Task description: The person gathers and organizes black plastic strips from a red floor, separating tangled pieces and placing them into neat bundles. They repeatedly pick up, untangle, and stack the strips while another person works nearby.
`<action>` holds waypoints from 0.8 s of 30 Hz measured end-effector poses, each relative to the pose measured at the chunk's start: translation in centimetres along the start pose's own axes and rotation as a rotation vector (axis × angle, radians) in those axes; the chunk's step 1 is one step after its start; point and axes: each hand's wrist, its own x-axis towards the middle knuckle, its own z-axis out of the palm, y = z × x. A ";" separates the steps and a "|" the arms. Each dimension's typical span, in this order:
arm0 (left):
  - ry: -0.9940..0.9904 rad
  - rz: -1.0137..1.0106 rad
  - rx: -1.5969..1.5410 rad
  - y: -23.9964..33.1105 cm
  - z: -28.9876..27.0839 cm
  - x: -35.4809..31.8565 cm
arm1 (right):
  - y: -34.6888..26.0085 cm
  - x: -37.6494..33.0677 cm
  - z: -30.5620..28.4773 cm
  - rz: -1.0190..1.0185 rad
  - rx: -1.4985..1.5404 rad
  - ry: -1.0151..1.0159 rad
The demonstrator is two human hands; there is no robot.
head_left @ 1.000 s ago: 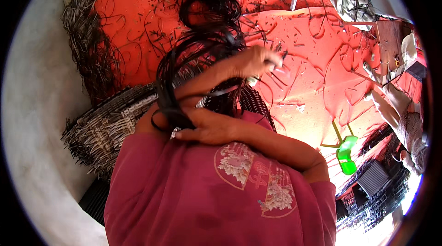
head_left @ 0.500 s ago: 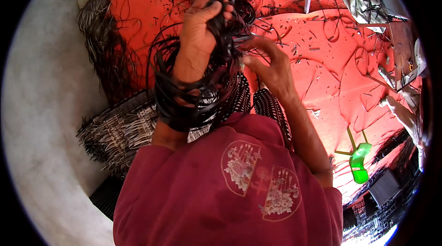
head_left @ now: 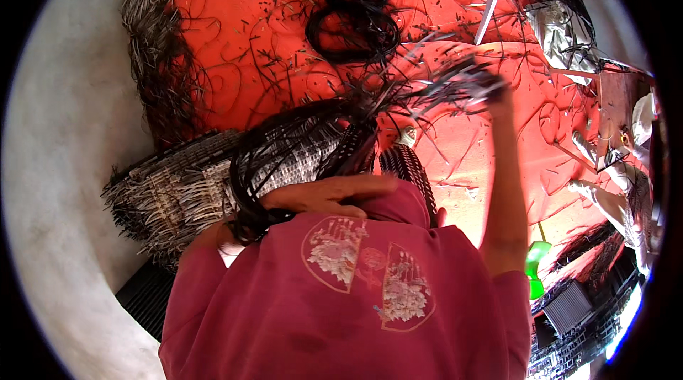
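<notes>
My right hand (head_left: 492, 87), blurred, is raised at arm's length to the right, closed round the ends of a bundle of thin black strips (head_left: 445, 87). The strips stretch leftward from it, their loose ends splayed. More of the bundle (head_left: 284, 127) curves down over my lap and loops round my left forearm. My left hand (head_left: 320, 195) lies across the front of my maroon shirt, its fingers extended toward the right and partly lost against the cloth. Under the strips, to the left, is a piece of grey-and-black weaving (head_left: 181, 191) with a frayed edge.
Two black coils (head_left: 356, 7) lie ahead on the red mat (head_left: 235, 88), among scattered offcuts. A heap of greyish strips (head_left: 153, 46) runs along the left. At right are a wooden frame (head_left: 613, 113), a pale sack (head_left: 558, 35) and a green object (head_left: 536, 270).
My right hand has swung outward and right with the strip ends. My left hand has come down from the raised bundle to my shirt front, uncovering the coils ahead.
</notes>
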 end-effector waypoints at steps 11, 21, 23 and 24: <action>0.439 -0.296 -0.737 -3.1 2.0 -9.4 | -21.5 -5.6 -11.2 0.376 -0.945 0.939; 0.354 -0.541 -0.304 3.7 1.2 -7.3 | 6.5 -7.6 -0.2 0.402 -1.492 -0.298; 0.395 -0.537 -0.251 5.7 1.4 -6.9 | 9.3 -6.7 11.1 0.264 -1.214 -0.351; 0.397 -0.554 -0.234 6.8 1.3 -6.9 | 7.8 -5.4 18.2 0.347 -1.173 -0.522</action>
